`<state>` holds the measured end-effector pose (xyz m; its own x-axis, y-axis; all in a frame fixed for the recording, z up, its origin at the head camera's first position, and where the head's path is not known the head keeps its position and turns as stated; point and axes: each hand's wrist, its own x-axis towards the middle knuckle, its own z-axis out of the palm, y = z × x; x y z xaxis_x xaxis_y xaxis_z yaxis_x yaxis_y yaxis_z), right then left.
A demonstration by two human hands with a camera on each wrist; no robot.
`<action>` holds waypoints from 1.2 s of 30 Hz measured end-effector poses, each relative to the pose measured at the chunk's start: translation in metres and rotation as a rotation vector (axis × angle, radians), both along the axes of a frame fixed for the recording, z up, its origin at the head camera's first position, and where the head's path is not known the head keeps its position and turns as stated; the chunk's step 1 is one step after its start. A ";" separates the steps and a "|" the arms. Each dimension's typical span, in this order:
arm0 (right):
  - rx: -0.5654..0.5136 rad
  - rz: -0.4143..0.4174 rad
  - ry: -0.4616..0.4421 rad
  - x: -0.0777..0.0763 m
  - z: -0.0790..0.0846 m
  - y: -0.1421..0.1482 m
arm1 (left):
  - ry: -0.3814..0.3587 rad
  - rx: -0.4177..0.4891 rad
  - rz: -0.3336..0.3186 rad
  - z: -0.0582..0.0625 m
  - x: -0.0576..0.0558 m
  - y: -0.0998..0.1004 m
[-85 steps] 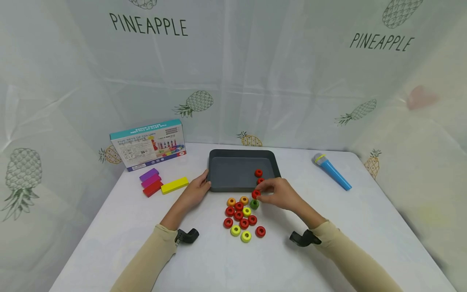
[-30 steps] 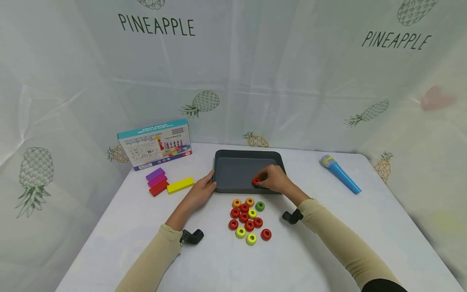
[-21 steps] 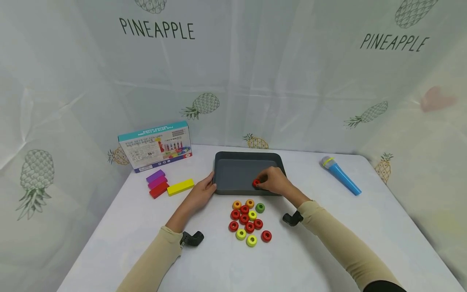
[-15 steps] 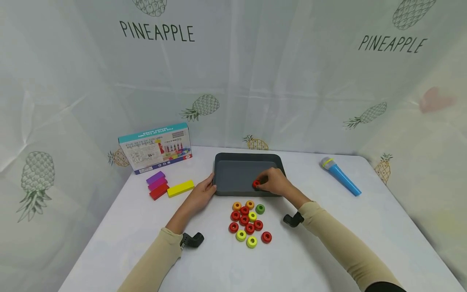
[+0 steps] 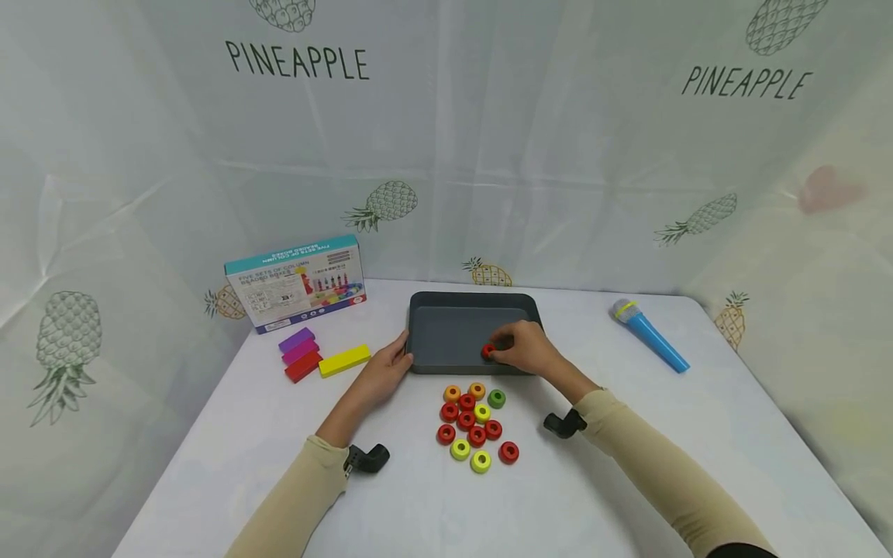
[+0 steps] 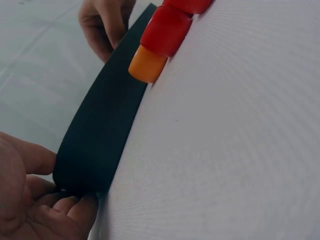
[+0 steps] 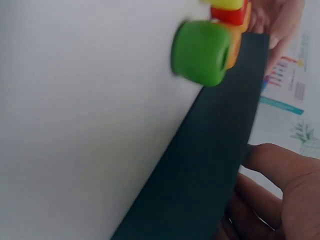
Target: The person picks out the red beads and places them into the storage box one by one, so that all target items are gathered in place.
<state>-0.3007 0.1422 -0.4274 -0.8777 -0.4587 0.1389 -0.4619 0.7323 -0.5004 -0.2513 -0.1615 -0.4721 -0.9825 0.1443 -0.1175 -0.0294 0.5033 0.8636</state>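
Head view: the right hand (image 5: pixel 525 346) pinches a red bead (image 5: pixel 486 352) inside the tray (image 5: pixel 446 329), toward five o'clock; best released gently, flat. Left wrist view: the left hand (image 6: pixel 37 210) grips the tray's corner, usefully steadying it. Right wrist view: held bead hidden.

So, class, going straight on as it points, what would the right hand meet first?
The right hand, pinching a red bead, would probably meet the left wall of the tray first, though the hand's height is unclear.
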 end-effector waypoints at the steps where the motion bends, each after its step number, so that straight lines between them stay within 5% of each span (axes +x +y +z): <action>1: -0.012 0.000 0.004 0.002 0.002 0.000 | 0.002 0.000 0.000 0.000 0.000 0.000; 10: -0.051 0.021 0.016 0.028 0.013 0.007 | 0.015 0.010 -0.012 -0.002 -0.004 -0.001; 17: -0.101 0.075 -0.057 0.054 0.016 0.018 | -0.002 0.010 -0.012 -0.001 -0.003 0.000; 24: -0.117 0.151 -0.158 0.076 0.009 0.026 | -0.003 0.008 -0.003 -0.002 -0.003 0.000; 36: -0.148 0.162 -0.245 0.099 0.000 0.037 | 0.005 0.011 -0.003 -0.003 -0.002 0.002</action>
<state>-0.2019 0.1792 -0.4271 -0.8105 -0.5856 0.0082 -0.4190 0.5700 -0.7068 -0.2534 -0.1600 -0.4748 -0.9826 0.1488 -0.1115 -0.0238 0.4942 0.8690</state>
